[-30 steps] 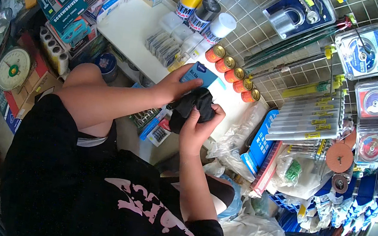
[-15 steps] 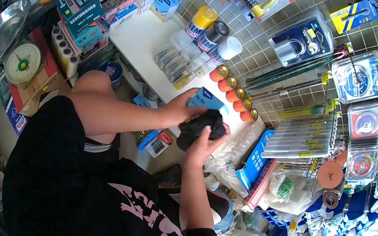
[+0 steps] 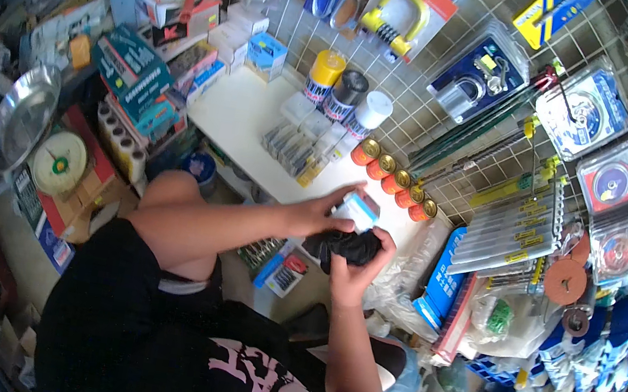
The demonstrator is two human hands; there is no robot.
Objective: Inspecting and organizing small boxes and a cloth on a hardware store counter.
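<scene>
Now both hands, blk bag (image 3: 347,246), blue box (image 3: 359,210)

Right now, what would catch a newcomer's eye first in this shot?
At centre, the left hand and right hand clasp a black bundle with a small blue-and-white box above it. Behind them, a row of orange tins lines the white shelf, and a yellow padlock hangs on the wire grid.

We see the white flat shelf (image 3: 240,115) at ten o'clock of our hands; three upright spray cans (image 3: 346,98) stand behind it, five round tins (image 3: 394,180) at one o'clock.
</scene>
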